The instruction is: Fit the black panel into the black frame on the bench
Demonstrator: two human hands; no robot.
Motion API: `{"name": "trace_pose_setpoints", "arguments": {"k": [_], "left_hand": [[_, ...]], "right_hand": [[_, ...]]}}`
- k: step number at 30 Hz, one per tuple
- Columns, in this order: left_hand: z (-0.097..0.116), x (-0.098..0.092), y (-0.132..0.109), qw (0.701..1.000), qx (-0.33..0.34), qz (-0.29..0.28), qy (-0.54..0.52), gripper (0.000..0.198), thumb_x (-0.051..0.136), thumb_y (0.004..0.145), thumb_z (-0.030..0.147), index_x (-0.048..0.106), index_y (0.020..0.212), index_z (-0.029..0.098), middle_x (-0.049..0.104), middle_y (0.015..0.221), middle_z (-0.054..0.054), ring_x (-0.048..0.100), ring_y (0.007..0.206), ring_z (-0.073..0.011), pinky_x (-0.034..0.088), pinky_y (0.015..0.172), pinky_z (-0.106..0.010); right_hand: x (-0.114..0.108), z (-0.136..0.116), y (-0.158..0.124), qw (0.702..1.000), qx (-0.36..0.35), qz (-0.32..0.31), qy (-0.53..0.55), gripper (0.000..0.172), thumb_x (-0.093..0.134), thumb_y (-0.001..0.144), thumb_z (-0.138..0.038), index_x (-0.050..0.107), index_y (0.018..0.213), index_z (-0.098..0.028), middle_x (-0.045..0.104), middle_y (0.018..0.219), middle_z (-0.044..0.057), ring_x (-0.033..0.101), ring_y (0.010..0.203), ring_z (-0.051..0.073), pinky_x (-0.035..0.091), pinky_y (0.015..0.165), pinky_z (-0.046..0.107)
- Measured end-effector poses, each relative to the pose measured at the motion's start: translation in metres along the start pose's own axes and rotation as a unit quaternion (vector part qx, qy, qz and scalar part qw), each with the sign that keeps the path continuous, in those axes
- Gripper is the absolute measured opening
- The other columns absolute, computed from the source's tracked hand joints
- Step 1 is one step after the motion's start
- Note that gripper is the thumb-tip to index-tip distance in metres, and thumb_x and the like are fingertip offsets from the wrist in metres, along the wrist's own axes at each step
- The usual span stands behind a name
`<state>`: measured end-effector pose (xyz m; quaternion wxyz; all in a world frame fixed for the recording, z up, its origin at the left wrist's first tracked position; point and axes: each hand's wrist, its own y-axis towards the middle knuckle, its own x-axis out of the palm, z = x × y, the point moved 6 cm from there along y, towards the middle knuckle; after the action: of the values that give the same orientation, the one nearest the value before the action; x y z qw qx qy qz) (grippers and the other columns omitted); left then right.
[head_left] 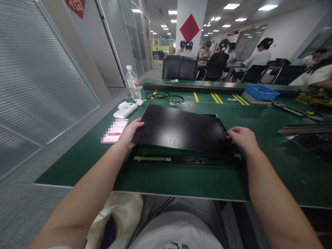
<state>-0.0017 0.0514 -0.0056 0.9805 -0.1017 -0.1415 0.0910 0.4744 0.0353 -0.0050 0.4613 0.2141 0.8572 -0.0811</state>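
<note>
A flat black panel [178, 128] lies tilted over a thin black frame [202, 160], its left side raised. My left hand [131, 133] grips the panel's left edge, thumb on top. At the right, my right hand [242, 137] has its fingers pinched on the right side of the frame, close to the panel's right edge. A narrow green circuit board [152, 159] shows along the near side of the frame. The panel hides most of the frame's inside.
Left of the panel lie a lit phone [114, 131], a white device [126, 110] and a water bottle [133, 84]. Behind are black cables [164, 97] and a blue bin [261, 92]. Dark panels [311, 138] lie at the right. People sit in the background.
</note>
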Motion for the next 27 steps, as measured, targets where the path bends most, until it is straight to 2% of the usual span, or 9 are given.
{"name": "trace_pose_setpoints", "arguments": {"k": [11, 27], "left_hand": [[-0.0032, -0.0031, 0.0032, 1.000, -0.010, -0.007, 0.015, 0.059, 0.068, 0.065, 0.014, 0.070, 0.124, 0.018, 0.077, 0.086, -0.004, 0.067, 0.059, -0.0190, 0.052, 0.053, -0.027], [-0.0019, -0.0038, 0.0010, 0.998, 0.002, -0.004, 0.059, 0.049, 0.068, 0.065, 0.014, 0.070, 0.113, 0.020, 0.076, 0.087, -0.004, 0.072, 0.076, -0.0253, 0.054, 0.061, -0.031]], "right_hand": [[-0.0003, -0.0001, -0.0015, 1.000, 0.020, -0.013, 0.005, 0.020, 0.061, 0.080, -0.028, 0.076, 0.090, -0.021, 0.077, 0.077, 0.004, 0.066, 0.056, 0.018, 0.052, 0.065, 0.031], [-0.0023, -0.0015, -0.0014, 1.000, 0.010, 0.000, 0.011, 0.013, 0.064, 0.076, -0.028, 0.074, 0.081, -0.022, 0.077, 0.074, 0.004, 0.066, 0.052, 0.018, 0.052, 0.060, 0.031]]}}
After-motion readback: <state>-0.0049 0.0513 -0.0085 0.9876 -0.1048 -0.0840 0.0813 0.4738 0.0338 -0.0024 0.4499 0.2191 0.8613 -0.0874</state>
